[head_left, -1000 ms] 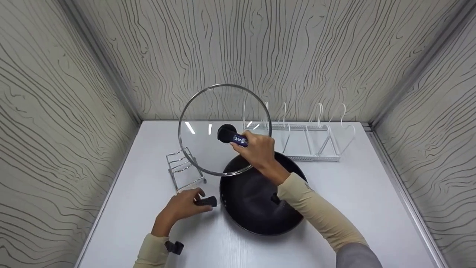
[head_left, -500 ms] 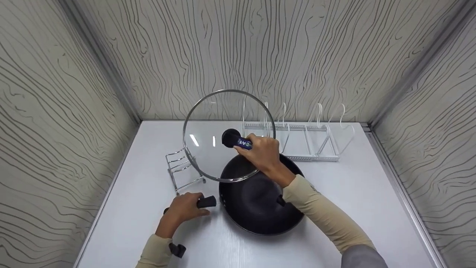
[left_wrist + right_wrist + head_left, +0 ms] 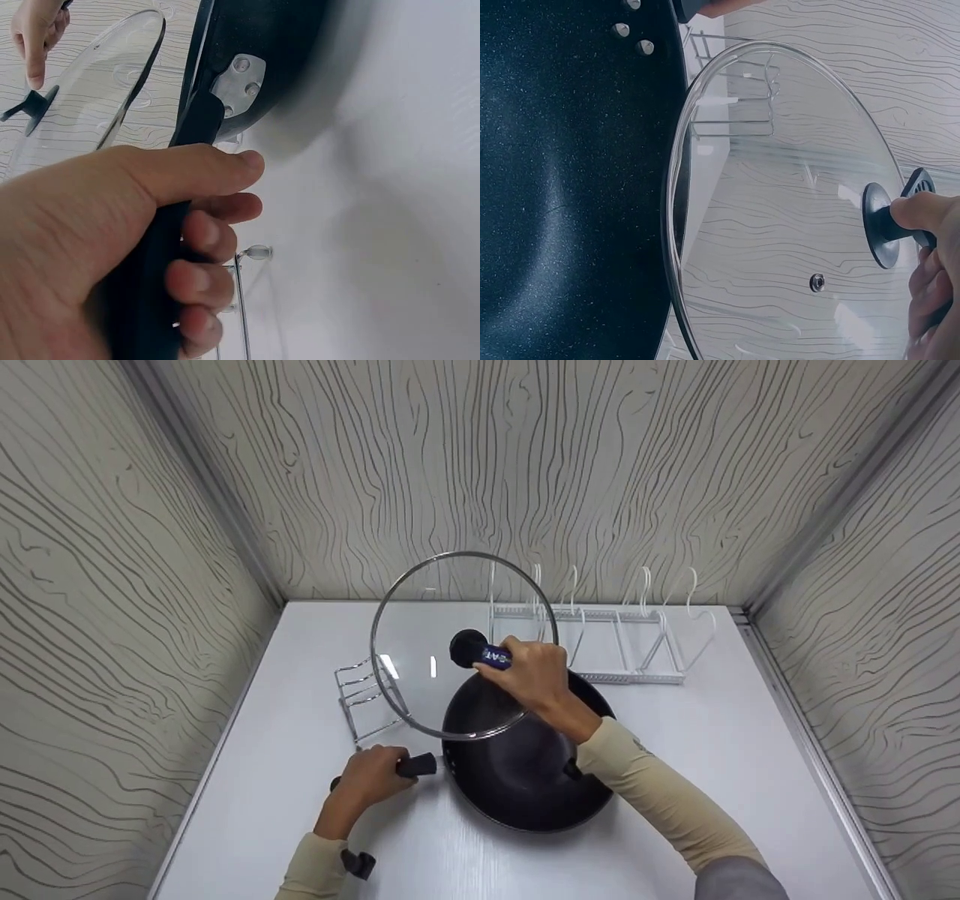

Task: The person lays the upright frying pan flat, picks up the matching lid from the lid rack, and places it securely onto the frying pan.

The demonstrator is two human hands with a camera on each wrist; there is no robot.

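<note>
A black wok-like frying pan [image 3: 517,787] sits on the white table, its long handle [image 3: 418,766] pointing left. My left hand [image 3: 373,777] grips that handle, and the left wrist view shows the thumb [image 3: 214,169] along one side with the fingers curled round the other. A clear glass lid [image 3: 420,615] with a metal rim is held tilted above the pan's far left part. By its black knob handle [image 3: 469,648], which bears a blue label, my right hand [image 3: 534,675] holds it. In the right wrist view the lid's rim overlaps the pan's edge.
A small chrome wire rack [image 3: 381,730] stands left of the pan, partly seen through the lid. Behind the pan to the right is a white dish rack [image 3: 637,679] with upright wire loops. Patterned wall panels [image 3: 480,457] enclose the table on three sides.
The lid has come down toward the pan and shifted slightly right with my right hand. My left hand has gone from loosely around the pan handle to gripping it. The pan stays put.
</note>
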